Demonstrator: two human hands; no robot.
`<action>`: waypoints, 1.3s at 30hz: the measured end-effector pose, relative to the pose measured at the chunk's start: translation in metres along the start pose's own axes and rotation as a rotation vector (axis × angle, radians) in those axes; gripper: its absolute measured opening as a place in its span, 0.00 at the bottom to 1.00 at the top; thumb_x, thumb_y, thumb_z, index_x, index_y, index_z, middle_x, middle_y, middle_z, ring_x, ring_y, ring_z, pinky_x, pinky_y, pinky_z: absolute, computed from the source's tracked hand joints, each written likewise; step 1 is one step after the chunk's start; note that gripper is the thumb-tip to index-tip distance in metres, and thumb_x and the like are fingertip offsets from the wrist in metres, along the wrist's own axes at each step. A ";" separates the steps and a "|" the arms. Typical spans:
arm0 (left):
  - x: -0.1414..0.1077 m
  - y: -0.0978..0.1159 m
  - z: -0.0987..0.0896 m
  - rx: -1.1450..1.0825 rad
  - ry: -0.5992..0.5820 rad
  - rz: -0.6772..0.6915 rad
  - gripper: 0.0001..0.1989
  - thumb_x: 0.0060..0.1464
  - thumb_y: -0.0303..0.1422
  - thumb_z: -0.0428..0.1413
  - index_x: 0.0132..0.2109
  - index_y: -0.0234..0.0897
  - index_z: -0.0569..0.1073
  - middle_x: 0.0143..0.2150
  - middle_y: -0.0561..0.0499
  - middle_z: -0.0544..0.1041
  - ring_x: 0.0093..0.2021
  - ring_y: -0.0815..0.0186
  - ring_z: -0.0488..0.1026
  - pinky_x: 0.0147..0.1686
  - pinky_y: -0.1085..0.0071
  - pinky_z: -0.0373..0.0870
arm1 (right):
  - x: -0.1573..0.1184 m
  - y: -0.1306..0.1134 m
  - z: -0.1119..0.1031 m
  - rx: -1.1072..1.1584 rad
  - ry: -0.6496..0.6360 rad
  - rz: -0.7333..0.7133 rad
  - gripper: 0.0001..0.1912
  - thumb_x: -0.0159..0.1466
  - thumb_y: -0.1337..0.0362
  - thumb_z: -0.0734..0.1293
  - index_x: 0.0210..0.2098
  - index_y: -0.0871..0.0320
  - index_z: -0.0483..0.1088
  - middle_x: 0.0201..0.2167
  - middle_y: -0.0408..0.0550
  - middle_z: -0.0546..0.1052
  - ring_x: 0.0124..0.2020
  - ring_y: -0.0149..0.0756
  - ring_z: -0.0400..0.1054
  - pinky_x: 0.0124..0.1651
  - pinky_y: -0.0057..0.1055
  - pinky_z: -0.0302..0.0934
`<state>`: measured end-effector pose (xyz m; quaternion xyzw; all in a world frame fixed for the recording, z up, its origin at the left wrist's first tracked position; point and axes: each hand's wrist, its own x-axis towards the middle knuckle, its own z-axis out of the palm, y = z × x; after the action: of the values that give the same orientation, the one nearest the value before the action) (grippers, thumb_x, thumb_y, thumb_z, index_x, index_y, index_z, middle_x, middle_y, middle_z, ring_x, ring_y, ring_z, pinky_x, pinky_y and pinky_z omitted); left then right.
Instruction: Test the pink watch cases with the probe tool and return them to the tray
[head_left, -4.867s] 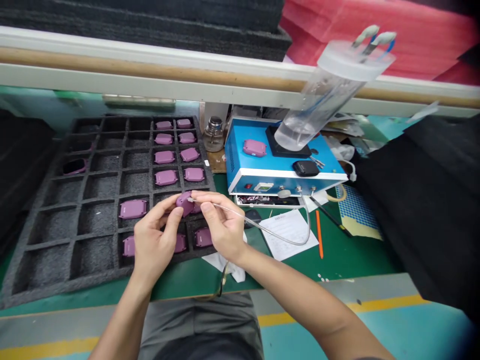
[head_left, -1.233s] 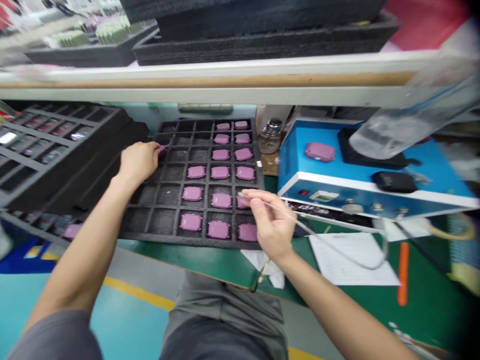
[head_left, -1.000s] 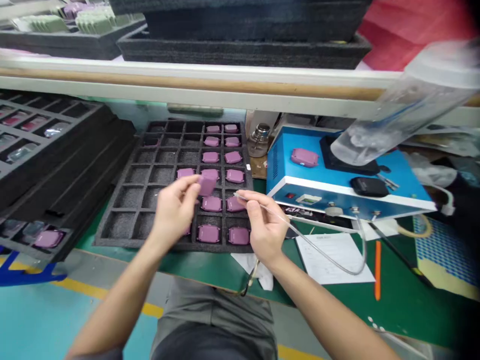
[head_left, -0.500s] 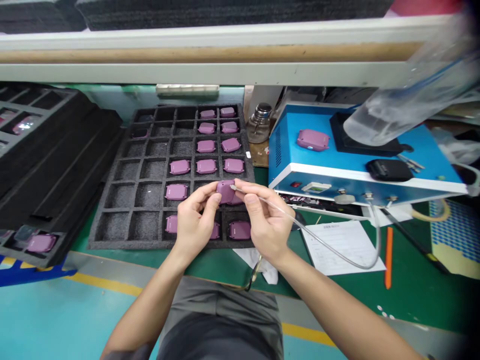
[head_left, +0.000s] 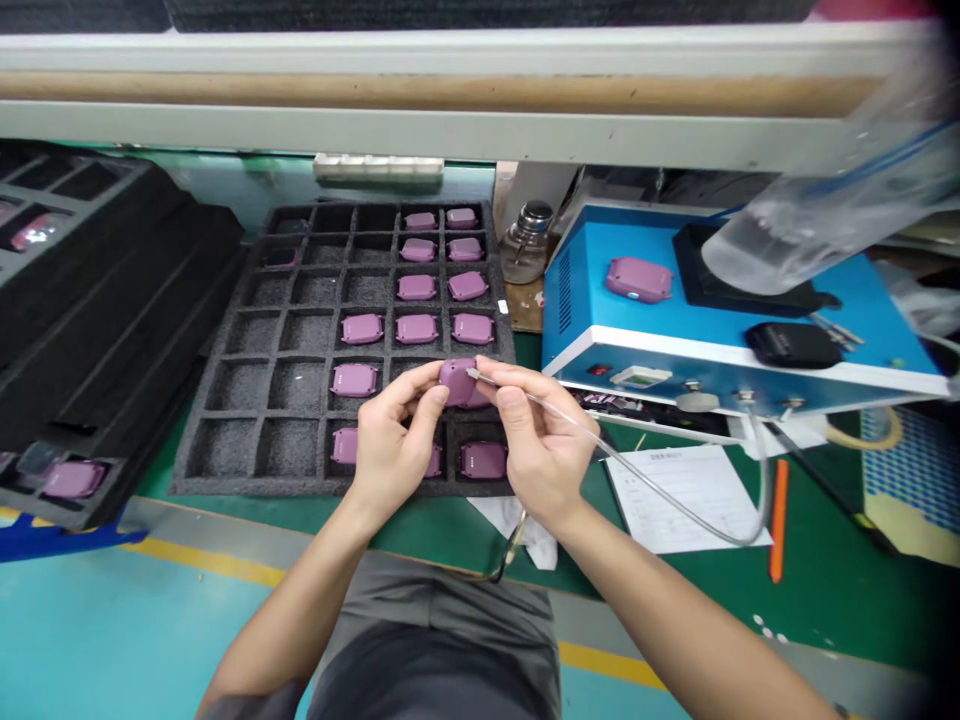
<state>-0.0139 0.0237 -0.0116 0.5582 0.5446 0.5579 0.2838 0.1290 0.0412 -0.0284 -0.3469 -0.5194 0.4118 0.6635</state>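
Note:
Between thumb and fingers, my left hand (head_left: 397, 435) grips a purple watch case (head_left: 454, 384) above the foam tray. My right hand (head_left: 541, 435) is closed on the metal-tipped end of a clear thin tube (head_left: 570, 418), and its tip meets the case's right upper part. The tube loops right to a fitting on the blue machine (head_left: 720, 375). Below my hands lies the dark grey foam tray (head_left: 251, 492), with several purple watch cases (head_left: 417, 328) in its right-hand pockets. The fingers hide some pockets and part of the held case.
Stacked black foam trays (head_left: 142, 300) stand at the left. Another purple case (head_left: 639, 279) and a black device (head_left: 793, 344) rest on the blue machine. A glass bottle (head_left: 526, 243) is behind the tray. Paper (head_left: 686, 495) and an orange stick (head_left: 780, 520) lie at the right. A shelf edge (head_left: 450, 135) crosses above.
The view has shifted slightly. Both hands keep the same hold on the watch case and the tube, and the tip stays at nearly the same spot on the case.

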 end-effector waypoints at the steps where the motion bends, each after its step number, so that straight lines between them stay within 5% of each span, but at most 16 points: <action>1: 0.000 0.000 0.000 -0.004 0.000 0.002 0.13 0.64 0.34 0.61 0.52 0.33 0.82 0.45 0.45 0.86 0.40 0.64 0.84 0.40 0.73 0.82 | 0.000 0.000 0.000 0.000 0.000 0.000 0.07 0.71 0.63 0.69 0.44 0.53 0.81 0.46 0.50 0.85 0.52 0.42 0.81 0.57 0.45 0.78; 39: 0.004 -0.004 -0.001 0.093 0.024 0.015 0.15 0.63 0.40 0.62 0.51 0.35 0.82 0.47 0.46 0.86 0.42 0.61 0.84 0.44 0.69 0.83 | 0.009 0.003 0.002 0.043 -0.038 -0.005 0.07 0.71 0.62 0.69 0.44 0.52 0.80 0.47 0.50 0.84 0.52 0.39 0.80 0.52 0.37 0.79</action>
<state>-0.0170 0.0283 -0.0139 0.5681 0.5691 0.5407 0.2469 0.1277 0.0507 -0.0275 -0.3234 -0.5240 0.4276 0.6618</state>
